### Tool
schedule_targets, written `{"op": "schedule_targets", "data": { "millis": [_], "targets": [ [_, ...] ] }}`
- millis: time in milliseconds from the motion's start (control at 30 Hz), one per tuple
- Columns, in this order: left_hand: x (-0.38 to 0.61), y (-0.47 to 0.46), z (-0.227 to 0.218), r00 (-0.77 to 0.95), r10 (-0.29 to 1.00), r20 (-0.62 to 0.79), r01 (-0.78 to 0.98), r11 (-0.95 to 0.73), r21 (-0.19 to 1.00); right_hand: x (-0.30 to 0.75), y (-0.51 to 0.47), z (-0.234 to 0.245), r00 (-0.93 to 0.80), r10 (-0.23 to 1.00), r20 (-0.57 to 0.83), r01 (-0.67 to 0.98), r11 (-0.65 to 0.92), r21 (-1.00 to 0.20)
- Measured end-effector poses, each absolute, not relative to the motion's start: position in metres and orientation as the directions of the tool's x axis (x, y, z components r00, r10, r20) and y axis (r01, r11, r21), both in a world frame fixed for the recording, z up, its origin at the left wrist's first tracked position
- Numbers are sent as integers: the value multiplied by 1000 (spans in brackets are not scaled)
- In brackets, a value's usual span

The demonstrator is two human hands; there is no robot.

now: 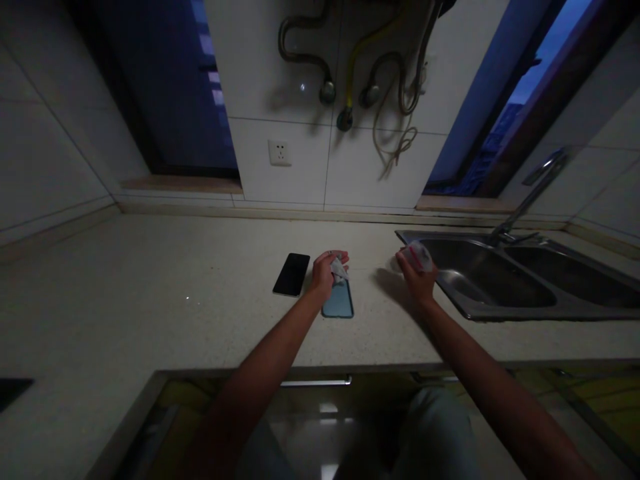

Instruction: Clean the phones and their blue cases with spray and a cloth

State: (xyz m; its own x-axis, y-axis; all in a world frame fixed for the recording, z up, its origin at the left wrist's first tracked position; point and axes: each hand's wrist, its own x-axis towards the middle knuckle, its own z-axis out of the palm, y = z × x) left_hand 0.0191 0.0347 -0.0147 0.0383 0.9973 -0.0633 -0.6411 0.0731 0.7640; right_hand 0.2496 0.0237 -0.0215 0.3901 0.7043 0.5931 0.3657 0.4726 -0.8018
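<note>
My left hand (324, 272) is closed on a crumpled white tissue (339, 269), held above the far end of a light-blue phone case (338, 301). The case lies flat on the counter, its upper part hidden by the hand and tissue. Just left of that hand a black smartphone (292, 275) rests flat with its dark screen up. My right hand (419, 275) grips a clear plastic container (418, 256) with a pinkish-red band, raised over the counter beside the sink. What the container holds is too dim to make out.
A double steel sink (493, 277) with a faucet (530, 193) is set in the counter at the right. The pale countertop (150, 293) runs along a tiled wall. Hoses and pipes (350, 73) hang above a wall socket (279, 153). Drawer handles (317, 383) sit below the front edge.
</note>
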Motion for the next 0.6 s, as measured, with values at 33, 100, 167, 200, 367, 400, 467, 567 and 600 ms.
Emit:
{"op": "schedule_targets", "data": {
  "millis": [33, 100, 167, 200, 367, 400, 467, 567, 600],
  "targets": [
    [18, 35, -14, 15, 998, -66, -625, 60, 778, 253, 28, -22, 462, 700, 545, 344, 425, -837],
    [16, 35, -13, -15, 998, -56, -591, 36, 806, 260, 37, -22, 508, 741, 440, 293, 331, -897],
    [16, 34, -13, -23, 999, -33, -555, 15, 832, 265, 43, -23, 496, 779, 384, 274, 280, -920],
    [16, 34, -13, -27, 999, -18, -537, 1, 843, 266, 45, -23, 485, 792, 371, 270, 268, -925],
    [14, 37, -15, -42, 999, 34, -468, -50, 883, 264, 43, -25, 397, 831, 390, 269, 302, -915],
    [13, 38, -15, -46, 998, 38, -458, -55, 887, 262, 41, -26, 372, 836, 404, 286, 310, -907],
    [11, 40, -15, -61, 997, 38, -446, -61, 893, 258, 39, -27, 318, 851, 419, 327, 316, -890],
    [10, 42, -15, -75, 997, 37, -440, -66, 895, 257, 37, -25, 317, 839, 442, 362, 324, -874],
    [10, 43, -15, -74, 997, 39, -444, -68, 893, 258, 37, -23, 366, 795, 484, 370, 353, -860]
  ]
}}
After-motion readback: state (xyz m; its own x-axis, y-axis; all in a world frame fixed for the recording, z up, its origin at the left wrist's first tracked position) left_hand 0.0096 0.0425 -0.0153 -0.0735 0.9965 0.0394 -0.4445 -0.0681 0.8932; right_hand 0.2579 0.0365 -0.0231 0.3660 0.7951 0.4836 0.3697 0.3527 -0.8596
